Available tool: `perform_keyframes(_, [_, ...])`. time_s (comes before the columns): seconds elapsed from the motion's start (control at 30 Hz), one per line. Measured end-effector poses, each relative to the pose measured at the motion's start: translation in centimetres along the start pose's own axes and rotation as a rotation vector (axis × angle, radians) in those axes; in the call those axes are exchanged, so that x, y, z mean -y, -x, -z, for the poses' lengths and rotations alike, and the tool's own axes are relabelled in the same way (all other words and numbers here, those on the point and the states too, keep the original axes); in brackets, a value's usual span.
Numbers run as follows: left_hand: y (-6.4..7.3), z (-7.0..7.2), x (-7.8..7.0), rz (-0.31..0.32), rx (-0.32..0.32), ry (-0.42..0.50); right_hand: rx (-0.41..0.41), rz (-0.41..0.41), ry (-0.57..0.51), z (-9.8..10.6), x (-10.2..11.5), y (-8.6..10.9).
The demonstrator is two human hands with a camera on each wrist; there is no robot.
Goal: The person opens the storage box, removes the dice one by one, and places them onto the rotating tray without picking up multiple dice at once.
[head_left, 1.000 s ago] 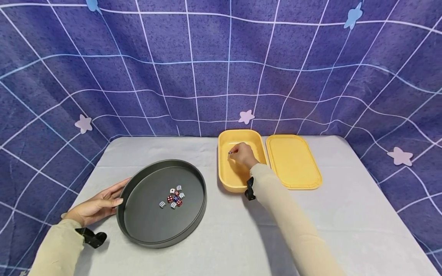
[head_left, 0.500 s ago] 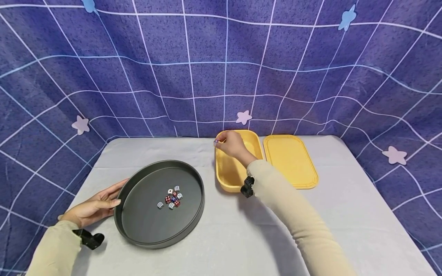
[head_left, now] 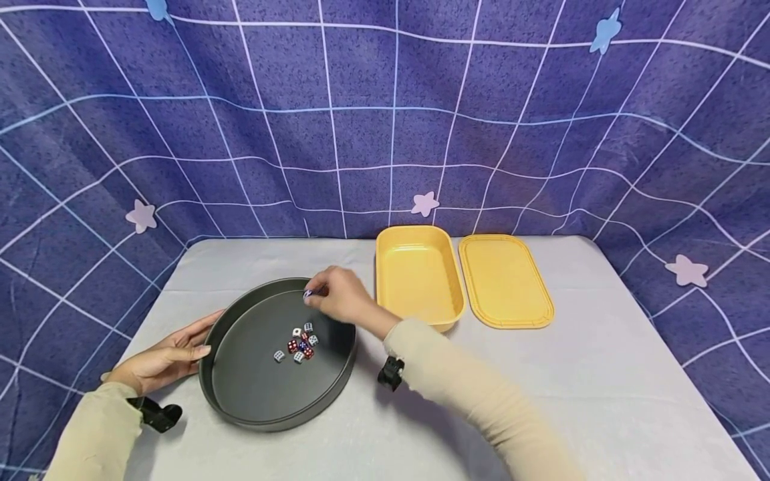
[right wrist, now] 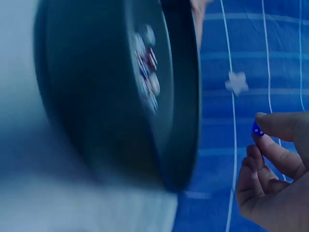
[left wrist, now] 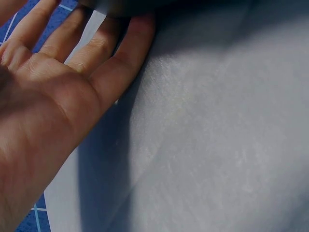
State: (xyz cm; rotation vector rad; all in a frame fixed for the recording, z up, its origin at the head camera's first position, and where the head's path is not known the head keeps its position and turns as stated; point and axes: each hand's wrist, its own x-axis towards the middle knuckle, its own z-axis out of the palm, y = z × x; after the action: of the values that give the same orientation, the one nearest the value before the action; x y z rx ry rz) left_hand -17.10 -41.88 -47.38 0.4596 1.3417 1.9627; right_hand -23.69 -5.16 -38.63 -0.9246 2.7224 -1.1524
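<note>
My right hand pinches a blue die with white pips between thumb and fingertip, above the far right part of a round dark grey pan. Inside the pan lies a loose cluster of several white and red dice and a blue one; one white die sits a little to the left. My left hand holds the pan's left side, its thumb at the rim and the other fingers along the outer wall. In the left wrist view those fingers reach to the pan's dark edge, which hides their tips.
A yellow rectangular container without dice in it stands right of the pan. Its flat yellow lid lies beside it on the white tablecloth. Behind the table hangs a blue curtain with a grid and stars.
My right hand has moved left with the blue die, out of the yellow container and over the pan. The left hand and the pan have stayed put.
</note>
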Motion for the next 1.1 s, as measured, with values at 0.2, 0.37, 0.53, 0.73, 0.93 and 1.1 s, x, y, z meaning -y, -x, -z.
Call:
perform_keyframes(0.2, [-0.1, 0.0, -0.1, 0.006, -0.008, 0.000, 0.082, 0.136, 0.213, -4.1, 1.3, 2.0])
perform_keyframes(0.37, [-0.1, 0.0, -0.2, 0.006, -0.002, 0.000, 0.114, 0.181, 0.268, -6.6, 1.1, 3.0])
perform_keyframes(0.53, [0.0, 0.0, -0.2, 0.011, 0.011, -0.007, 0.152, 0.259, 0.343, -7.7, 0.8, 3.7])
perform_keyframes(0.73, [0.0, 0.2, 0.1, -0.005, 0.019, 0.005, 0.156, 0.289, 0.410, -8.1, 0.7, 3.9])
perform_keyframes(0.93, [0.1, 0.2, 0.2, -0.012, 0.023, 0.023, 0.153, 0.296, 0.432, -8.3, 0.6, 4.0])
perform_keyframes(1.1, [-0.1, 0.1, 0.0, -0.009, 0.015, -0.004, 0.148, 0.302, 0.435, -8.2, 0.6, 4.0])
